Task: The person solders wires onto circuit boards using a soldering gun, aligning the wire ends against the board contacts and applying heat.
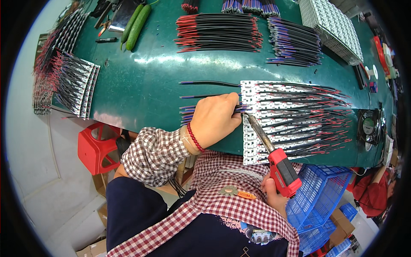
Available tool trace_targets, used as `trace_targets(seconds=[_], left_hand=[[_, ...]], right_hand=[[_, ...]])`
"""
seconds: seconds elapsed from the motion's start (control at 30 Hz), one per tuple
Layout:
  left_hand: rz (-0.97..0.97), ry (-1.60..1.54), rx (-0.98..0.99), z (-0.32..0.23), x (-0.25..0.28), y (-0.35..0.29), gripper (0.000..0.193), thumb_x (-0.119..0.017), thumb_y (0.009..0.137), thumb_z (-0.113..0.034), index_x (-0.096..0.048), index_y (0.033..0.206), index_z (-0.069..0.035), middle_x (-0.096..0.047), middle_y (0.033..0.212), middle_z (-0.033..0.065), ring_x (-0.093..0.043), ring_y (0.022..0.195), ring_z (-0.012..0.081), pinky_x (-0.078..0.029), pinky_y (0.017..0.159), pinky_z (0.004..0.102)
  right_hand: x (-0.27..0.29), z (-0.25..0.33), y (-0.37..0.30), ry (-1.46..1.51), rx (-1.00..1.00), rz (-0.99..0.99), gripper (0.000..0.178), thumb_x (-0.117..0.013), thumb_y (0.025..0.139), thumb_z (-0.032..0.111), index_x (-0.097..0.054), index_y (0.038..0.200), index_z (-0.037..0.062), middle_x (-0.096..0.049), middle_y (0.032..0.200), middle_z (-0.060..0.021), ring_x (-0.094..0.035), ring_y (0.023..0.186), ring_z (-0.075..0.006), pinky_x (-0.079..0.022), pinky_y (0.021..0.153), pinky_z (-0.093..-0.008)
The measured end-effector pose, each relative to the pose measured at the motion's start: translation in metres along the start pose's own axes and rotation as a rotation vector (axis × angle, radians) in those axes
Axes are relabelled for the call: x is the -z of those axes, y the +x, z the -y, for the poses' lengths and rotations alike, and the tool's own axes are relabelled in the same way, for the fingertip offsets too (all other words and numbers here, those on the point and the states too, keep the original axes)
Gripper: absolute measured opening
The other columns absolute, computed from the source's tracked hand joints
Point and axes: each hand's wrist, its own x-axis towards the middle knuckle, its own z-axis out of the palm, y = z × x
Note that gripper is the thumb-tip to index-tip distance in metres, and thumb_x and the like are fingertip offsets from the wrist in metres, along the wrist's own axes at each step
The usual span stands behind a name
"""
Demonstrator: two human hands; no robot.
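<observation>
My left hand (216, 116), fingers pinched, grips a bundle of thin black wires (187, 118) with blue ends. The wire ends reach the left edge of a white circuit board panel (252, 145). Rows of black wires with red ends (329, 113) lie across that panel and stick out past its right side. My right hand (274, 195) is closed round a red and black soldering iron (283, 169). The iron's metal tip slants up to the panel's left edge, close beside my left fingertips. Two loose wires (209, 82) lie just beyond my left hand. My fingers hide the middle of the held bundle.
Farther back on the green table (141, 90) lie red-ended wires (218, 33), blue-ended wires (295, 41) and stacked white panels (332, 30). Two cucumbers (138, 28) and wired panels (77, 83) are at the left. A red stool (98, 145) and blue crates (317, 197) stand below.
</observation>
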Motion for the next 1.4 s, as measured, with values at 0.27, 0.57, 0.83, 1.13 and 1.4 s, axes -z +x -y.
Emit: trace_targets(seconds=[0.27, 0.57, 0.83, 1.13, 1.4], left_hand=[[-0.010, 0.002, 0.000, 0.000, -0.001, 0.000, 0.018, -0.068, 0.072, -0.011, -0.055, 0.080, -0.002, -0.063, 0.073, 0.0137, -0.062, 0.063, 0.0322, -0.047, 0.056, 0.0407], [0.060, -0.068, -0.072, 0.003, 0.007, -0.004, 0.017, -0.067, 0.076, -0.009, -0.054, 0.085, -0.001, -0.062, 0.080, 0.0160, -0.062, 0.070, 0.0327, -0.048, 0.060, 0.0405], [-0.176, -0.134, -0.199, -0.006, 0.014, -0.010, 0.016, -0.065, 0.077, 0.000, -0.058, 0.091, -0.002, -0.054, 0.078, 0.0100, -0.057, 0.064, 0.0287, -0.048, 0.061, 0.0360], [0.032, 0.017, 0.020, -0.004, 0.001, -0.016, 0.018, -0.068, 0.074, -0.013, -0.056, 0.081, -0.002, -0.061, 0.065, 0.0133, -0.062, 0.060, 0.0303, -0.046, 0.053, 0.0381], [0.042, -0.001, -0.005, -0.003, -0.001, -0.015, 0.018, -0.068, 0.073, -0.013, -0.056, 0.081, -0.002, -0.062, 0.066, 0.0139, -0.061, 0.060, 0.0315, -0.046, 0.054, 0.0395]], right_hand=[[-0.003, 0.020, 0.004, 0.178, -0.044, 0.012, 0.011, -0.060, 0.090, 0.013, -0.059, 0.085, 0.0030, -0.055, 0.070, -0.0007, -0.051, 0.062, -0.0104, -0.042, 0.058, -0.0277], [0.004, 0.020, -0.011, 0.223, -0.024, -0.017, 0.045, -0.053, 0.096, 0.030, -0.043, 0.126, -0.0030, -0.057, 0.077, -0.0089, -0.050, 0.062, -0.0130, -0.043, 0.058, -0.0274], [0.005, 0.009, -0.018, 0.243, 0.004, -0.040, 0.046, -0.056, 0.094, 0.028, -0.042, 0.125, -0.0032, -0.057, 0.075, -0.0095, -0.050, 0.060, -0.0130, -0.043, 0.056, -0.0272], [0.002, 0.020, -0.015, 0.337, -0.106, -0.002, 0.014, -0.058, 0.092, 0.015, -0.058, 0.087, 0.0025, -0.056, 0.075, -0.0011, -0.051, 0.067, -0.0095, -0.042, 0.062, -0.0257], [0.000, 0.020, -0.010, 0.158, -0.112, 0.021, 0.009, -0.058, 0.092, 0.012, -0.058, 0.089, 0.0035, -0.054, 0.074, -0.0003, -0.050, 0.065, -0.0102, -0.041, 0.060, -0.0268]])
